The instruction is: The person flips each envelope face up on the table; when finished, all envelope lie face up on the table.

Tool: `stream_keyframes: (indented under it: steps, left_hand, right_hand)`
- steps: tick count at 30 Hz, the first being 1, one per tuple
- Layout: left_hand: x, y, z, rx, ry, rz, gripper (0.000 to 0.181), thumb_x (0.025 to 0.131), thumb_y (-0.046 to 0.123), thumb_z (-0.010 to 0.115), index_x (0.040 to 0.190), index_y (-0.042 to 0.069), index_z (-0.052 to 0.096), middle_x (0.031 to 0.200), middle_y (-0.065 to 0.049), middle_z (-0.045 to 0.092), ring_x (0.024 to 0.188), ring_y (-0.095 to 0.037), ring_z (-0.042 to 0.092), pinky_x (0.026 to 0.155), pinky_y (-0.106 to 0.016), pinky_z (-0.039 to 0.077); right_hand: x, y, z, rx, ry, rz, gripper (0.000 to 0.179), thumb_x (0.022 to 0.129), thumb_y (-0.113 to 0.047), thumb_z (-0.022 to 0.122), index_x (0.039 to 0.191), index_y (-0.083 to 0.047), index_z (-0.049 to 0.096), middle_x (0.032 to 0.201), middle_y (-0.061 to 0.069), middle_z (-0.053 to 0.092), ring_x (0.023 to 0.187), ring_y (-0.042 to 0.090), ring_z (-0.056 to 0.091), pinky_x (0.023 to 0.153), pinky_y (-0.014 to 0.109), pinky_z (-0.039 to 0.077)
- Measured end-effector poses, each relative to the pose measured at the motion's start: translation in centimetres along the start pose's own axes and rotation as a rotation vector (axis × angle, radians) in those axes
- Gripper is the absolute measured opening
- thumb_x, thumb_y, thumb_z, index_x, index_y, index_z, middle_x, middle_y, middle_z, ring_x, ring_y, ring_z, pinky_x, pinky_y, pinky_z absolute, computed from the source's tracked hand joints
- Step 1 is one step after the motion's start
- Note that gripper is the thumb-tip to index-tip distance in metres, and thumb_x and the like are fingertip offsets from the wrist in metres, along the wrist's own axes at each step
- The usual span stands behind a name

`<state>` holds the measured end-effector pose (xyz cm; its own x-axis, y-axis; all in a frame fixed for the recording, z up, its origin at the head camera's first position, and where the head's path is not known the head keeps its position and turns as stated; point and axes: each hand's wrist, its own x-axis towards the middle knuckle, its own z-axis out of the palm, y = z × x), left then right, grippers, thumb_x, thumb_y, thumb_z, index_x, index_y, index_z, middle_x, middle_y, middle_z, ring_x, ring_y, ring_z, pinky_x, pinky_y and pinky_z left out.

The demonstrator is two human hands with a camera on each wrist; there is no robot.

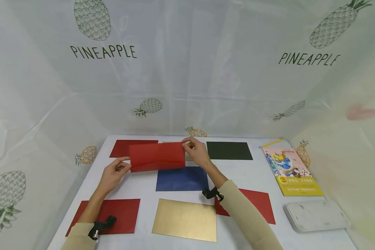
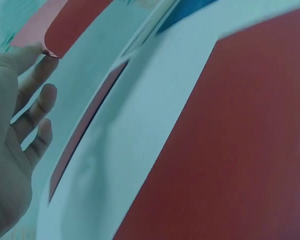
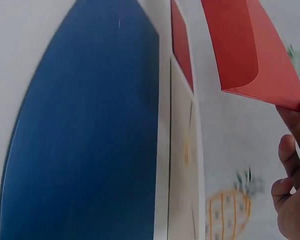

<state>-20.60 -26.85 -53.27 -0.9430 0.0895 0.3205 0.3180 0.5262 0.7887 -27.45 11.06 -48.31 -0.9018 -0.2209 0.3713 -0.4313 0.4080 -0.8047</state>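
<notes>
A red envelope is held up above the far half of the table, its flap folded along the lower side. My left hand pinches its near left corner between thumb and forefinger, the other fingers loosely bent in the left wrist view. At the far right corner my right hand pinches it too, as the right wrist view shows from beneath. A blue envelope-sized sheet lies flat just below. Behind the held envelope, a beige sheet is mostly hidden.
Flat on the white table lie a far red sheet, a dark green one, a gold one and red ones at near left and right. A book and white case sit right.
</notes>
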Motion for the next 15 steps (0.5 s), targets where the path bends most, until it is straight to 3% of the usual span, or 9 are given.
stream_keyframes:
  steps: [4,9,15]
  left_hand:
    - [1.1,1.9,2.7,-0.073,-0.079,0.035,0.052,0.093,0.021,0.074,0.141,0.015,0.055,0.094,-0.002,0.073,0.084,-0.011,0.060,0.074,-0.021,0.045]
    - [2.4,3.9,6.5,-0.100,-0.170,0.106,0.081,0.086,0.017,0.081,0.155,0.014,0.037,0.089,0.000,0.070,0.077,-0.015,0.056,0.069,-0.025,0.043]
    - [3.6,6.3,10.9,-0.120,-0.316,0.183,0.095,0.085,0.030,0.081,0.160,0.030,0.023,0.083,0.010,0.067,0.071,-0.009,0.058,0.066,-0.025,0.047]
  right_hand:
    - [-0.7,1.4,-3.0,-0.049,0.023,0.030,0.017,0.099,-0.028,0.065,0.112,-0.018,0.071,0.080,-0.003,0.074,0.056,0.014,0.051,0.045,0.026,0.031]
    - [-2.4,3.1,-6.7,-0.097,0.014,0.103,0.018,0.099,-0.031,0.065,0.113,-0.020,0.071,0.080,0.005,0.072,0.056,0.018,0.050,0.047,0.029,0.036]
    - [-5.2,4.8,-11.3,-0.176,0.024,0.174,0.017,0.099,-0.029,0.066,0.113,-0.020,0.070,0.082,0.003,0.071,0.075,0.028,0.066,0.056,0.034,0.044]
